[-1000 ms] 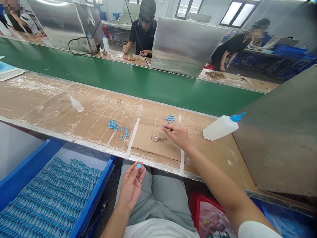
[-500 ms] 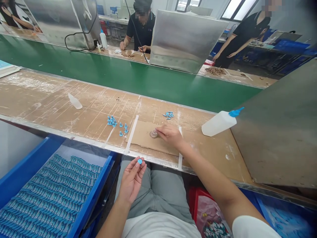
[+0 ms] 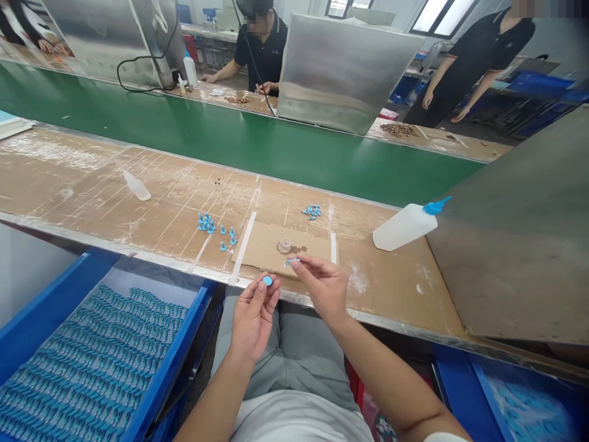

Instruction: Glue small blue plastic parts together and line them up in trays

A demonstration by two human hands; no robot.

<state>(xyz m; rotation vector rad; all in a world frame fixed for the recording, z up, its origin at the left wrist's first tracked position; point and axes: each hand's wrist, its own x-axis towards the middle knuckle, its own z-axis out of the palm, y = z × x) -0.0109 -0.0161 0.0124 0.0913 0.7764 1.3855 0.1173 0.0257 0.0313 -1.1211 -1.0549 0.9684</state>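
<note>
Between thumb and fingers, my left hand pinches a small round blue piece, its flat face toward me. Close by on the right, my right hand grips a small slim blue piece by its end. The two pieces are apart. Just beyond my right hand, a small round cup stands on a cardboard sheet with dark stains around it. Several blue stemmed pieces stand on the bench to the left. Farther back lies a little pile of slim blue pieces.
A large white bottle with a blue nozzle lies tilted at right; a smaller bottle lies at left. Behind the bench runs a green belt. A blue tray holds rows of blue parts. Co-workers are beyond the belt.
My right hand has come back from the cup toward my left hand, with the slim blue piece now showing in its fingers. My left hand has risen slightly, still pinching the round piece.
</note>
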